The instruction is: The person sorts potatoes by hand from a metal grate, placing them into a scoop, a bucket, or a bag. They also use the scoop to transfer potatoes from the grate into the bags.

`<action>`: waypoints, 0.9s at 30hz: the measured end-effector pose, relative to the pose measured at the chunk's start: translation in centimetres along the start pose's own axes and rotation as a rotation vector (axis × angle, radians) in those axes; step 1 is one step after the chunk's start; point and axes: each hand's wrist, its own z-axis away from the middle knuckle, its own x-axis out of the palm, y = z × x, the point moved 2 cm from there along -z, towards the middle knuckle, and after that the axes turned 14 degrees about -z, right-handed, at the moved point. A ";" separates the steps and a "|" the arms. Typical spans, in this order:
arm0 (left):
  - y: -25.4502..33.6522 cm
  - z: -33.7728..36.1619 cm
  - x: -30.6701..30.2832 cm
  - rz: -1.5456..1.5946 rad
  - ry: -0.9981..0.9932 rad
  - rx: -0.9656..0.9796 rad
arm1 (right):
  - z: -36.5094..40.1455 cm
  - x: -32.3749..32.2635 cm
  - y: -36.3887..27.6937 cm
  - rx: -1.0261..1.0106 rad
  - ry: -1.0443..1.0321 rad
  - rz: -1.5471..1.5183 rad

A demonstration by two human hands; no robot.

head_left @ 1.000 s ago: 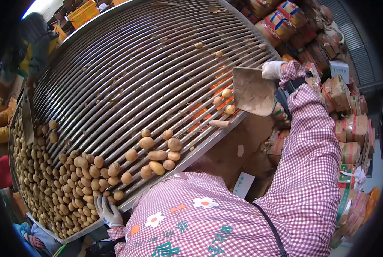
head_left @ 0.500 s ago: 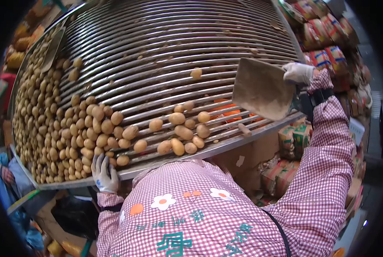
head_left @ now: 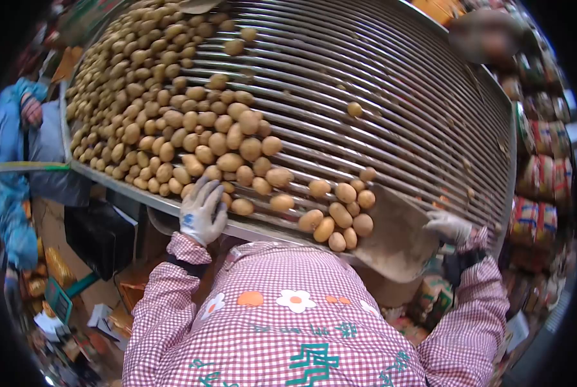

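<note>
A metal scoop rests low on the slatted metal table, its left edge against a small cluster of potatoes. My right hand, in a whitish glove, is closed on the scoop's right side. At the near edge of the table, my gloved left hand has its fingers spread and touches the front of a large heap of potatoes. It holds nothing. A single potato lies apart on the slats.
The table's metal rim runs in front of my body. A person in blue is at the left. Below the left side is a black bag. Red-and-white packages are stacked at the right, and another person's blurred head shows beyond the far edge.
The scoop has moved down and left across the slats to the small potato cluster, with my right hand on it. My view has shifted left. My left hand stays by the heap.
</note>
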 end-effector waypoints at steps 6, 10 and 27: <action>-0.7 -0.2 -1.0 0.038 -0.012 -0.007 | -3.9 8.2 2.0 0.150 0.301 -0.338; -1.0 -0.3 -1.5 0.042 -0.083 0.021 | -9.7 7.7 -5.0 0.078 0.308 -0.217; -15.8 -3.5 -3.2 0.045 -0.021 0.260 | -38.1 12.1 -16.1 -0.087 0.594 -0.761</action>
